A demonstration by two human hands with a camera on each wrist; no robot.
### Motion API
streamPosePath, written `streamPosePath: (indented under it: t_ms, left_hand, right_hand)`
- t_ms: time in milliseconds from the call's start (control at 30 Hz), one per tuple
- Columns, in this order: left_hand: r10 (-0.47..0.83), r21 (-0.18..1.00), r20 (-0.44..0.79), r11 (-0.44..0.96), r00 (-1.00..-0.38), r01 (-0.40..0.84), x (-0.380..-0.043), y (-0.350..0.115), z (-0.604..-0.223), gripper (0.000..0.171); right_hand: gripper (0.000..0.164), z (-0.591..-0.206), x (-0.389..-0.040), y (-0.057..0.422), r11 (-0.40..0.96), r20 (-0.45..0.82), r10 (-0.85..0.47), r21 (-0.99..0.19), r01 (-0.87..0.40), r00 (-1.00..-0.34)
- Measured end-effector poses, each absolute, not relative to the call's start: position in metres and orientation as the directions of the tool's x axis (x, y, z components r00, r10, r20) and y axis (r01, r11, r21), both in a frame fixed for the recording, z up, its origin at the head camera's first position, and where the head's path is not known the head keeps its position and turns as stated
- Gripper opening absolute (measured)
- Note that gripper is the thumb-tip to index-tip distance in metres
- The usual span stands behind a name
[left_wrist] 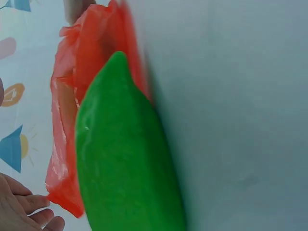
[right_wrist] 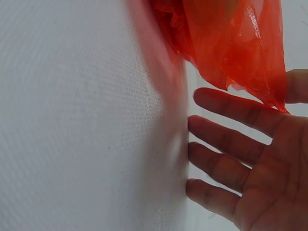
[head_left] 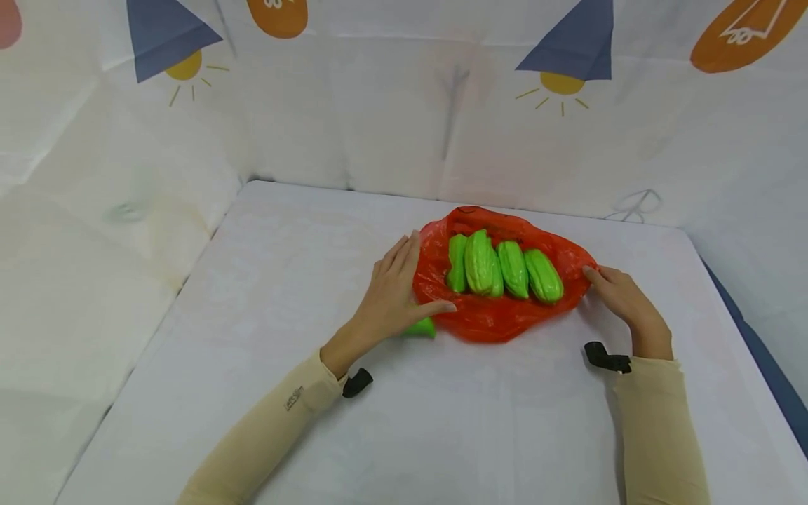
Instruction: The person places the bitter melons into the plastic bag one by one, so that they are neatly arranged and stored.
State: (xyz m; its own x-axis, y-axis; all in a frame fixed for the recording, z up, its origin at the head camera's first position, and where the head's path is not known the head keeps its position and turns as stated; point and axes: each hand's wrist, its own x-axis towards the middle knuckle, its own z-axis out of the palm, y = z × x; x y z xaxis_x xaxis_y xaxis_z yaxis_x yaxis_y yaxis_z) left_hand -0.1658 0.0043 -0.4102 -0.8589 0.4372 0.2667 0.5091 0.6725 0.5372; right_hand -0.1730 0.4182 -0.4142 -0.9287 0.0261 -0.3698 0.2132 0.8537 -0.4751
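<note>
A red plastic bag point(head_left: 499, 319) lies spread with its mouth up, and several glossy green ridged fruits point(head_left: 480, 263), like star fruit, sit inside. My left hand point(head_left: 394, 287) is at the bag's left side, fingers extended and thumb reaching over the rim. Under that hand, outside the bag, a further green fruit point(left_wrist: 125, 159) with a pointed tip rests on the table, mostly hidden in the head view. At the right end, my right hand point(head_left: 625, 298) pinches the bag's edge between thumb and forefinger; its other fingers point(right_wrist: 224, 139) are spread beneath in the right wrist view.
The white table point(head_left: 480, 421) runs back to a white cloth wall point(head_left: 379, 119) printed with lamps and bulbs. Black wrist mounts point(head_left: 358, 383) stick out from beige sleeves point(head_left: 663, 435) on both arms.
</note>
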Motion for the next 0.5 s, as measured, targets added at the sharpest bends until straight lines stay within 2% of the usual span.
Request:
streamPosePath:
  t_ms: [500]
  left_hand:
    - [0.305, 0.575, 0.142, 0.749, -0.942, 0.329, -0.146, -0.007, -0.431, 0.134]
  right_hand:
    - [0.075, -0.413, -0.171, 0.419, 0.852, -0.334, 0.002, -0.493, 0.176, -0.943]
